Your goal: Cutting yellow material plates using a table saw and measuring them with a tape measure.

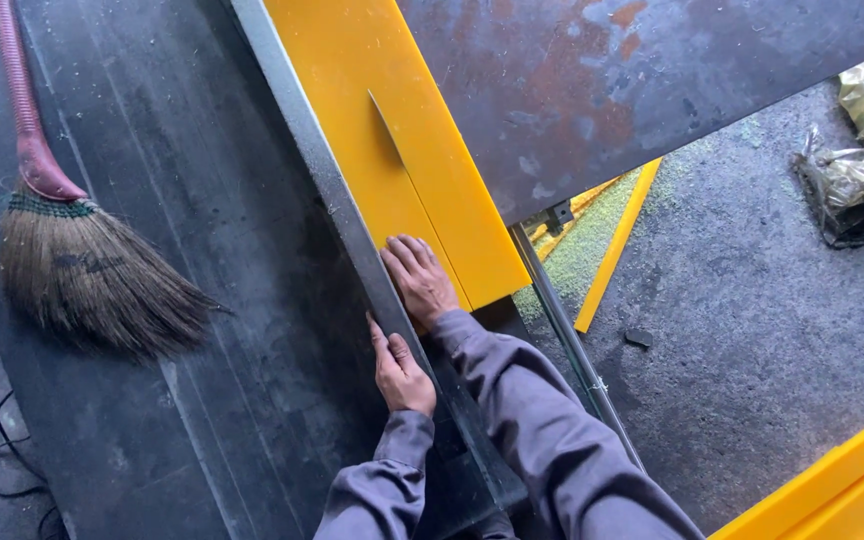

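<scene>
A dark belt [202, 250] carries a broom [87, 270]; right of it lies a steel rail [327, 170], then yellow boards [402, 150].

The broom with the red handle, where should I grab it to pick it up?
Probably by the red handle, a little above the collar where it meets the bristles. The broom lies flat on the dark surface, handle pointing to the top edge of the view, so come down from above and wrap your fingers around it. The bristles are soft and splayed and would likely bend.
</scene>
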